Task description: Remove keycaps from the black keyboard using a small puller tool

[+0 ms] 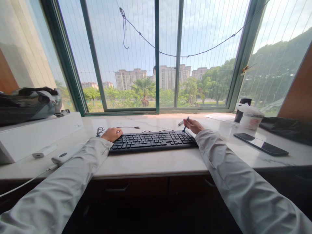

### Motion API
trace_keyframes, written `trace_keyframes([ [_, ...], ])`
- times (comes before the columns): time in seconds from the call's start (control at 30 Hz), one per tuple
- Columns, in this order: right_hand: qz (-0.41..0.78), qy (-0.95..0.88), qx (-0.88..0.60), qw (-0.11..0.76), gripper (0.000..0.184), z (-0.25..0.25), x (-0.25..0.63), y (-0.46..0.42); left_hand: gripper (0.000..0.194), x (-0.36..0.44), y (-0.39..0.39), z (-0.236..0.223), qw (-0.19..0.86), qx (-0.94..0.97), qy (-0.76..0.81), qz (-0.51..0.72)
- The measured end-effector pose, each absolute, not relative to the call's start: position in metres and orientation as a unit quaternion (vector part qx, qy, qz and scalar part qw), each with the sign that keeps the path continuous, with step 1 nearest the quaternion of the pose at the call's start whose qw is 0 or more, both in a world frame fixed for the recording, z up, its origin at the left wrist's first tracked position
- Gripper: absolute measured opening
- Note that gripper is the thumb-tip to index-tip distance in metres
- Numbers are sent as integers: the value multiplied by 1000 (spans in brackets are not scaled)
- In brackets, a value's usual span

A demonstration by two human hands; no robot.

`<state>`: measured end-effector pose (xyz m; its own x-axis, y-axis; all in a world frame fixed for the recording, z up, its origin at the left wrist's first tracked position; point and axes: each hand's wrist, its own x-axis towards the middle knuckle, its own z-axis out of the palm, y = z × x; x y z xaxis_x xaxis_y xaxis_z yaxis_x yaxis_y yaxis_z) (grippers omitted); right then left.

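Observation:
A black keyboard (148, 139) lies on the white marble-patterned counter (151, 165) in front of me. At its upper left corner, my left hand (112, 134) is closed on the keyboard's end, with the fingertips partly hidden. Between the fingers and thumb of my right hand (193, 125) is a small dark brush (186, 124), tilted with its bristles down at the top of the number keys. Just behind that hand lies a small silvery object (180, 123), its kind unclear. The keyboard's cable (100, 131) is bunched beside my left hand, and its plug (137, 127) lies behind the keys.
On the left are a white box (40, 136) with a dark bag-like item (29, 104) on top, a small white adapter (45, 151) and a corded white device (60, 157). Rightward are a phone (260, 143), bagged cup (251, 118), black bottle (240, 113) and black bag (287, 128).

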<state>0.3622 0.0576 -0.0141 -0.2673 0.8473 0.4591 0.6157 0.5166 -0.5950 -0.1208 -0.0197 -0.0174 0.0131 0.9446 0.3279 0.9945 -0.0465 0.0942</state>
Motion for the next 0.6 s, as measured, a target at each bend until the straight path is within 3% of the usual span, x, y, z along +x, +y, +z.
trace_keyframes([
  [0.2,99,-773,-462,424,61,-19,362,66,37,-120,-20,-18,80,-706,-686,-154],
  [0.6,236,-796,-417,371,65,-16,359,57,39,-121,-20,-17,84,-710,-682,-152],
])
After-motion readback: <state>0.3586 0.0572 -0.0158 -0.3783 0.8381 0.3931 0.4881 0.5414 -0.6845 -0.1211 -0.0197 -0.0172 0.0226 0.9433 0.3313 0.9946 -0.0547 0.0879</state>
